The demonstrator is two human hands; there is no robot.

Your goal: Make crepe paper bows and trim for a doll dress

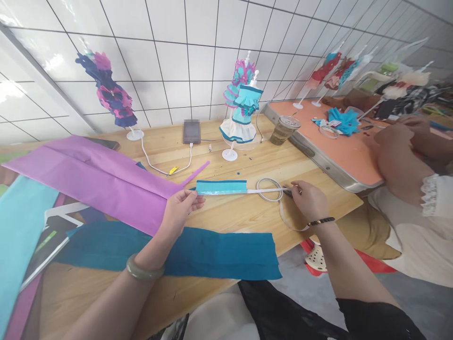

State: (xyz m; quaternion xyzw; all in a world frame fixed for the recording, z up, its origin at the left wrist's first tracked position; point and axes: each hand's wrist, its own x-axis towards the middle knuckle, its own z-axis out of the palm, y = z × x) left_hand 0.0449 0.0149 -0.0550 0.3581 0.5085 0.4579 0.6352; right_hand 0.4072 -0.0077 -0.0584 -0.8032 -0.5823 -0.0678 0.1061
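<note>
Over the middle of the wooden table, my left hand pinches the left end of a short turquoise strip with a darker blue upper edge. A shiny band runs along the strip's lower edge. From its right end a narrow white tape stretches straight to my right hand, whose fingers are closed on it. A white tape roll lies beneath this stretch, and a loose tail curves toward my right wrist. Something dark by my right fingertips is mostly hidden. Under my left forearm lies a dark teal sheet.
A folded purple sheet and a light blue sheet cover the left side. Behind stand dressed miniature stands, a device on a white cable and a lidded cup. A co-worker's hands are over the orange table.
</note>
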